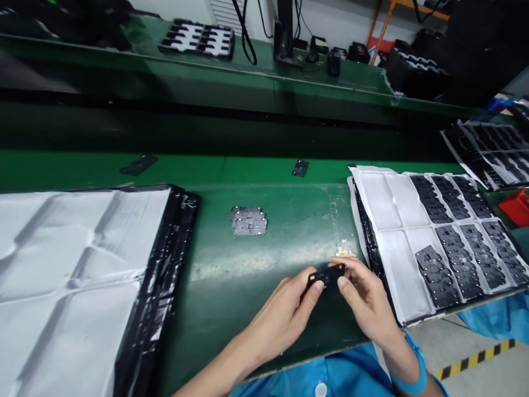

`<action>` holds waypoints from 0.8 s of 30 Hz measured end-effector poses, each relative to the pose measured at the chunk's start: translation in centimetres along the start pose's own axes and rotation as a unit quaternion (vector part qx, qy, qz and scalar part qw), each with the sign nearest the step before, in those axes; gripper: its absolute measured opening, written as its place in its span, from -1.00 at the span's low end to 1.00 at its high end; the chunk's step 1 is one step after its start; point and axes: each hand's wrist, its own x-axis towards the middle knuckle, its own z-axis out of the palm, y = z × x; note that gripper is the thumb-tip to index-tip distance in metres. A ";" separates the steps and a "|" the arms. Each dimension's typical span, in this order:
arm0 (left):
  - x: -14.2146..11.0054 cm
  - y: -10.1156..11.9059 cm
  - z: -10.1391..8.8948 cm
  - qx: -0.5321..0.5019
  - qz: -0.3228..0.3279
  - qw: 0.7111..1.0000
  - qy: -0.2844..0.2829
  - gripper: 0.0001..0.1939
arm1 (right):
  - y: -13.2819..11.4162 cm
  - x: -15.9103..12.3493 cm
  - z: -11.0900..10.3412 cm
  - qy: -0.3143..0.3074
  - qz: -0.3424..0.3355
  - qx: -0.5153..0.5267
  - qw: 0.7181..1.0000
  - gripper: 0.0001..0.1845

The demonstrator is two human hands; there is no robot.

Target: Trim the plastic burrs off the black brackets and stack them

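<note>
Between both hands, over the green bench [289,314] near its front edge, is a small black flat part [328,275] with a gold spot at one end. My left hand [289,303] pinches its left end between thumb and fingers. At its right end, the thumb and fingers of my right hand [366,295] are closed on it. Beyond my hands, a short overlapping row of thin grey flat parts [249,221] lies on the bench. To the right stands a white-lined tray [390,204] with several rows of black flat parts [438,278].
A stack of white-lined black trays [82,242] fills the left side. Single black parts lie farther back, one centre [300,168] and one left [139,165]. A dark belt [248,129] runs behind. A red bin [516,208] and another tray stack [491,154] stand at right.
</note>
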 end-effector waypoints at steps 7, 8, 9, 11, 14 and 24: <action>0.3 -0.6 0.7 -0.138 0.009 0.990 0.037 -0.60 | -0.2 -0.3 1.4 0.030 -0.016 0.010 0.999 -0.79; 0.4 -0.9 0.9 -0.146 0.009 0.988 0.045 -0.60 | -0.2 -0.4 1.6 0.031 -0.021 0.014 0.999 -0.80; 0.5 -1.1 1.1 -0.152 0.011 0.987 0.051 -0.60 | -0.1 -0.5 1.7 0.031 -0.025 0.018 0.999 -0.80; 0.6 -1.6 1.4 -0.155 0.019 0.986 0.063 -0.59 | -0.1 -0.7 2.0 0.032 -0.029 0.027 0.999 -0.81; 0.6 -1.8 1.6 -0.144 0.026 0.986 0.077 -0.57 | 0.0 -0.8 2.2 0.036 -0.032 0.041 0.998 -0.80; 0.8 -1.4 1.5 -0.112 0.032 0.990 0.077 -0.64 | 0.1 -0.8 2.6 0.047 -0.009 0.068 0.997 -0.76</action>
